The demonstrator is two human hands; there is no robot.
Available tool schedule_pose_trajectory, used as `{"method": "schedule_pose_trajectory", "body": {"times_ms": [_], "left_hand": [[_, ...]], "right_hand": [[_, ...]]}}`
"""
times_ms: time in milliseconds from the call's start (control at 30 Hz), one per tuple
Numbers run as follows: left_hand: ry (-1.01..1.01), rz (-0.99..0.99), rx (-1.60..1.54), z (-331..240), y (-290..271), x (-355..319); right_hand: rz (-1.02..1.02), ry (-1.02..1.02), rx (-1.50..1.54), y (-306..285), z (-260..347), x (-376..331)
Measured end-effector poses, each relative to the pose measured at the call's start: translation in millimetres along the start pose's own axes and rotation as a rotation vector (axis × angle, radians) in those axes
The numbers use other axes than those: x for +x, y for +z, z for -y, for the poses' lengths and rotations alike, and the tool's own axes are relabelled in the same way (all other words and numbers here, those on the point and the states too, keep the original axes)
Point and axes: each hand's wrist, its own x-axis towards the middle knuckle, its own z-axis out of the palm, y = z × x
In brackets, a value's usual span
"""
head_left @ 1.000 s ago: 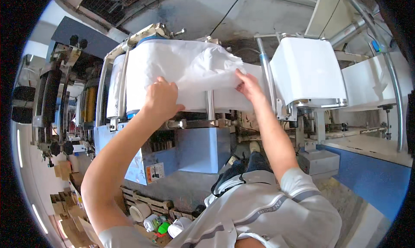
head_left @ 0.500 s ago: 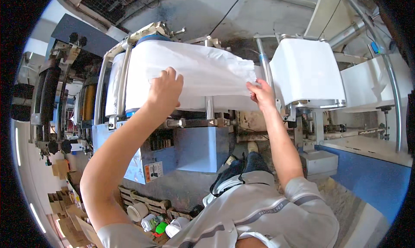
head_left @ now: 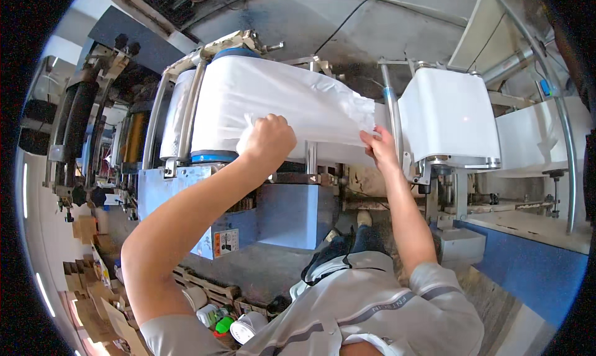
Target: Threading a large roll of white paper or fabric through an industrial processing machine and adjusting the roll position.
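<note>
A wide white sheet point(head_left: 292, 98) runs off a roller with blue ends point(head_left: 211, 156) and narrows toward a torn, ragged right edge. My left hand point(head_left: 270, 139) is closed in a fist on the sheet's near edge, with the material bunched up beside the knuckles. At the near corner of the torn edge, my right hand point(head_left: 380, 146) pinches the sheet between thumb and fingers. Just right of that hand stands a metal bar point(head_left: 392, 111). Creases run through the sheet between both hands.
A second white web point(head_left: 450, 114) passes over rollers on the right. Blue machine housing point(head_left: 288, 216) lies below the left roller. Dark rollers point(head_left: 77, 117) stand at far left. White buckets point(head_left: 248, 327) and cardboard boxes point(head_left: 93, 288) sit on the floor at lower left.
My left hand has gone from resting with bent fingers on the sheet to a fist, moving right and nearer and drawing its near edge up. My right hand still pinches the torn corner.
</note>
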Motion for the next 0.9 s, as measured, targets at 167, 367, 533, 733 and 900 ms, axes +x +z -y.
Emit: {"method": "schedule_pose_trajectory", "body": {"times_ms": [167, 367, 533, 733, 900], "left_hand": [[-0.019, -0.028, -0.059, 3, -1, -3], [0.042, -0.011, -0.092, 2, -2, -3], [-0.02, -0.036, -0.136, 4, -7, -5], [-0.228, -0.108, -0.36, 40, -40, -35], [-0.366, -0.148, -0.405, 82, -28, -43]], "right_hand": [[-0.171, -0.555, -0.502, 24, 24, -30], [0.312, -1.111, -0.881, 112, 69, -88], [0.434, -1.141, -0.978, 131, 53, -71], [0.355, -1.206, -0.898, 133, 43, -70], [0.398, -1.177, -0.968, 123, 41, -68]]}}
